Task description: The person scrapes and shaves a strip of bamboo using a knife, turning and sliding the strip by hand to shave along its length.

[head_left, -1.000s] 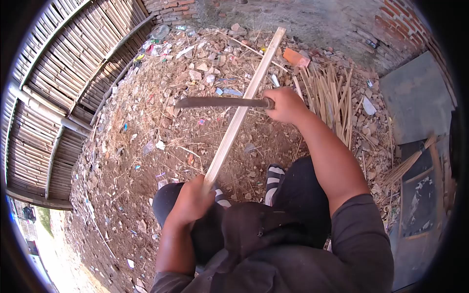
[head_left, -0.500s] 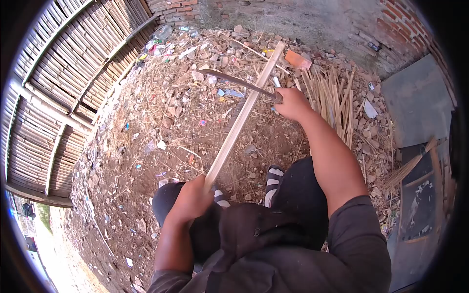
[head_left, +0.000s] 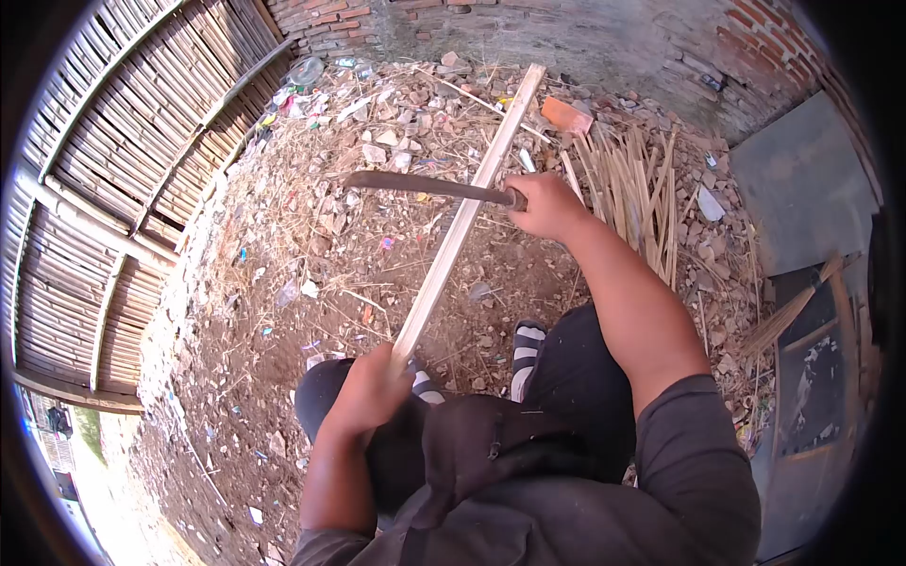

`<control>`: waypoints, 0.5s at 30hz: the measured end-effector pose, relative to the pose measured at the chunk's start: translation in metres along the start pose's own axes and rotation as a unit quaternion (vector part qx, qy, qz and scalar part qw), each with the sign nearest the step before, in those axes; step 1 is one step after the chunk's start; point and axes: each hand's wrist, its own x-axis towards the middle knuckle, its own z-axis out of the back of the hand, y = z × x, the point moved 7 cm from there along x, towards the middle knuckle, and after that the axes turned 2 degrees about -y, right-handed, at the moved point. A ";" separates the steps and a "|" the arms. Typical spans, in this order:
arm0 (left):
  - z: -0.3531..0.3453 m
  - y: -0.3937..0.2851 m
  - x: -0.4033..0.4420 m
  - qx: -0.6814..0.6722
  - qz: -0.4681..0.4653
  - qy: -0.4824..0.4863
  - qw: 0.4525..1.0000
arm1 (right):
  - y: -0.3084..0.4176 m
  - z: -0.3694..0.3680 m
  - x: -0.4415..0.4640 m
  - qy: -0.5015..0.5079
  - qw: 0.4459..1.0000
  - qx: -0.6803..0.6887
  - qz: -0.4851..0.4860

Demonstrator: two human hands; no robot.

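A long pale wooden strip (head_left: 442, 266) slants up and away from my left hand (head_left: 371, 389), whose fingers are wrapped round its near end. My right hand (head_left: 547, 205) is closed on the handle of a machete (head_left: 415, 184). The dark blade points left and crosses the strip at about its middle; whether it touches the wood I cannot tell. To the right of my right hand, a pile of split strips (head_left: 634, 193) lies on the ground.
Rubble and litter cover the ground (head_left: 283, 330). A bamboo fence (head_left: 85, 208) stands at the left, a brick wall (head_left: 566, 38) at the far side. An orange brick piece (head_left: 566, 115) lies beyond the strip. Grey panels (head_left: 802, 184) and a broom (head_left: 779, 324) are at the right.
The machete rose and tilted away along the strip, then came back toward me with my right hand. My left hand has kept its hold on the strip, whose far end shifted slightly.
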 end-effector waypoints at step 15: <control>0.003 0.005 -0.001 0.010 -0.048 -0.011 0.999 | 0.003 0.000 0.001 0.010 1.000 -0.014 0.007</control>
